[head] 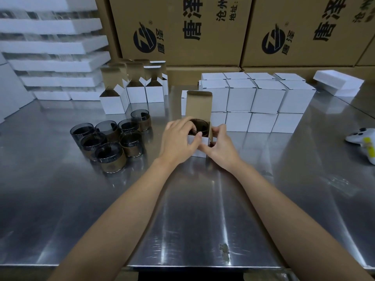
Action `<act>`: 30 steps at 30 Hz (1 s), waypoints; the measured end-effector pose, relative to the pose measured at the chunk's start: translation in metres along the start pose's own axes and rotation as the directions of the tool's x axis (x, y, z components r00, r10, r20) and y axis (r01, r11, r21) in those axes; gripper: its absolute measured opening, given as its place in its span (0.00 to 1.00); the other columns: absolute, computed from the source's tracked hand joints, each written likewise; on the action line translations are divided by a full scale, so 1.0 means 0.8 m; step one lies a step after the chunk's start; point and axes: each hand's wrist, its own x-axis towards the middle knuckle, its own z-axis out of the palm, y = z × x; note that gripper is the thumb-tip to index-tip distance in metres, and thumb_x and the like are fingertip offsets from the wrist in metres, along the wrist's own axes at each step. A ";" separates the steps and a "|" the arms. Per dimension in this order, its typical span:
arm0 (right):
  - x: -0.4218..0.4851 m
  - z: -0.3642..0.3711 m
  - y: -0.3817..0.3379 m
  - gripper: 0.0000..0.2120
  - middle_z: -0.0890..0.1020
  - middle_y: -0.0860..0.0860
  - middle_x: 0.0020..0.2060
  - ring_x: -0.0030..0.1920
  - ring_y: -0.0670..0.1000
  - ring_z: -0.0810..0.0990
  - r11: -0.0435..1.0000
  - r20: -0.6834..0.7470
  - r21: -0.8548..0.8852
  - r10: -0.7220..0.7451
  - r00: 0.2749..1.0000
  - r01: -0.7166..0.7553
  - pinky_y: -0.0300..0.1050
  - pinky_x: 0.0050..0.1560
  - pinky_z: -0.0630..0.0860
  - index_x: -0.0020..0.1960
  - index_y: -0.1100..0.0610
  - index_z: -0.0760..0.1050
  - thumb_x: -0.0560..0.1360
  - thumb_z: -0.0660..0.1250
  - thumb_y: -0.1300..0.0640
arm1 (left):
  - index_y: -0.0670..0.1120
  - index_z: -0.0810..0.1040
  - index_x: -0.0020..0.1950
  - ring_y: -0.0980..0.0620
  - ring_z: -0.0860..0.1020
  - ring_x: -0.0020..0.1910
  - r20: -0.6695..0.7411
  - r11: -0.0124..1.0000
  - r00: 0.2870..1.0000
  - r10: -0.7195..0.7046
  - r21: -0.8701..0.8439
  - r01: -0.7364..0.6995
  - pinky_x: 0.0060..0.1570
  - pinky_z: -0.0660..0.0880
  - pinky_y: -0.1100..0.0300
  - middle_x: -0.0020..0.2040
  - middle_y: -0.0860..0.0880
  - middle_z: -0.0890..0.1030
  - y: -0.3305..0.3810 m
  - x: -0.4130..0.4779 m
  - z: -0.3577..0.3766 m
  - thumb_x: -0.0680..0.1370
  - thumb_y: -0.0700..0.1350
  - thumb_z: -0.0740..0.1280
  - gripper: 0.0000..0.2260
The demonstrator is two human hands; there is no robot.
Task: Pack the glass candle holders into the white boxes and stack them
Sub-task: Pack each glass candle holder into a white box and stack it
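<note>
Glass candle holder (199,126) sat upright inside the open white box (199,148), near the middle of the tabletop (203,199). The left hand (179,138) curled over the box's left rim; the right hand (220,146) pinched its right side flap. The lid flap (198,104) stood upright on the far side, beyond both hands, so closing likely meant folding it toward the near edge.

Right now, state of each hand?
Left hand: grips the dark glass candle holder in the open white cardboard box.
Right hand: holds that box.
</note>
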 end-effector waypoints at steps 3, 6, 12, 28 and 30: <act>0.000 -0.001 -0.001 0.34 0.74 0.42 0.52 0.51 0.38 0.76 1.000 0.004 0.008 0.001 1.000 -0.001 0.29 0.43 0.73 0.55 0.48 0.59 0.63 0.70 0.29 | 0.44 0.79 0.43 0.50 0.77 0.55 0.005 0.999 1.000 0.016 0.037 -0.016 0.57 0.60 0.63 0.54 0.50 0.82 -0.003 0.001 0.000 0.77 0.55 0.57 0.18; -0.001 -0.002 -0.002 0.32 0.72 0.39 0.51 0.51 0.35 0.74 1.000 0.006 0.001 0.007 1.000 -0.007 0.27 0.42 0.72 0.55 0.48 0.59 0.65 0.71 0.32 | 0.45 0.82 0.44 0.51 0.73 0.65 0.019 0.995 0.999 0.047 0.089 -0.048 0.64 0.60 0.59 0.61 0.51 0.80 -0.006 0.001 0.002 0.77 0.56 0.55 0.20; 0.001 -0.003 -0.001 0.31 0.74 0.46 0.57 0.58 0.44 0.74 0.999 0.029 0.024 0.038 0.999 -0.039 0.34 0.53 0.72 0.57 0.50 0.60 0.68 0.75 0.40 | 0.44 0.80 0.62 0.54 0.69 0.69 -0.128 0.977 0.991 -0.042 -0.214 0.014 0.67 0.58 0.60 0.68 0.52 0.74 -0.001 -0.003 0.010 0.81 0.50 0.52 0.21; -0.003 -0.015 -0.009 0.27 0.78 0.45 0.63 0.66 0.46 0.74 0.975 0.010 0.221 0.012 1.000 -0.014 0.46 0.71 0.68 0.68 0.50 0.72 0.71 0.76 0.50 | 0.47 0.73 0.69 0.49 0.81 0.55 0.433 0.058 0.661 -0.613 -0.810 0.584 0.50 0.79 0.58 0.60 0.45 0.80 -0.003 0.011 0.020 0.84 0.49 0.55 0.16; -0.006 -0.014 -0.010 0.30 0.75 0.43 0.67 0.69 0.42 0.71 0.975 0.014 0.206 -0.091 0.996 0.086 0.41 0.71 0.66 0.73 0.49 0.67 0.73 0.73 0.52 | 0.48 0.73 0.69 0.52 0.80 0.56 0.425 0.122 0.702 -0.572 -0.802 0.585 0.46 0.78 0.64 0.61 0.46 0.80 0.002 0.010 0.021 0.84 0.48 0.54 0.16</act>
